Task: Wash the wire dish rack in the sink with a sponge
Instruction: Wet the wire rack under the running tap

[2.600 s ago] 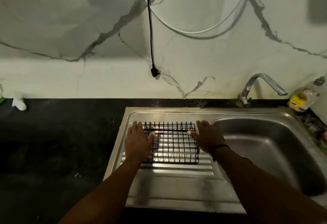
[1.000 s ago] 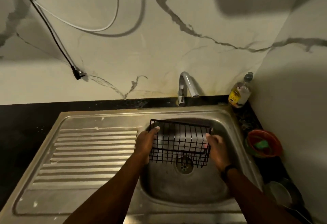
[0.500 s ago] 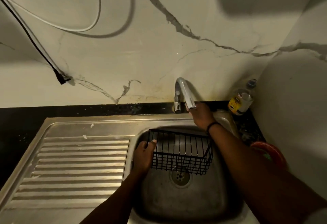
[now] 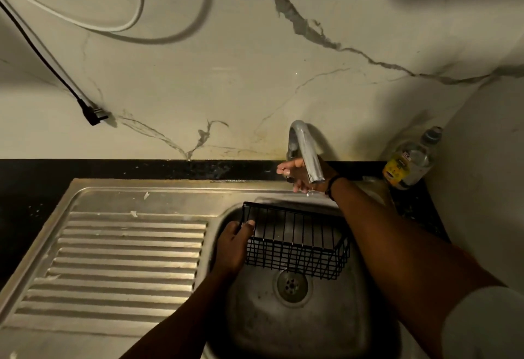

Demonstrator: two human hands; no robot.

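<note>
Right hand (image 4: 304,178) moved behind tap (image 4: 307,154), left-hand fingers (image 4: 246,228) gripping rack (image 4: 295,242) edge

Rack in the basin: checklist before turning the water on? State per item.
1. Wire dish rack inside the sink basin: ok.
2. Left hand grips the rack's left edge, thumb over the top wire: ok.
3. Right hand at the base of the faucet: ok; whether it grasps the valve, cannot tell, the spout hides the fingers.
4. Spout over the rack: cannot tell; its tip sits at the basin's back rim, and the rack's back edge lies just below it in the picture.
5. Water running: not ok, no stream visible.
6. Sponge at hand: not ok, none in view.
</note>
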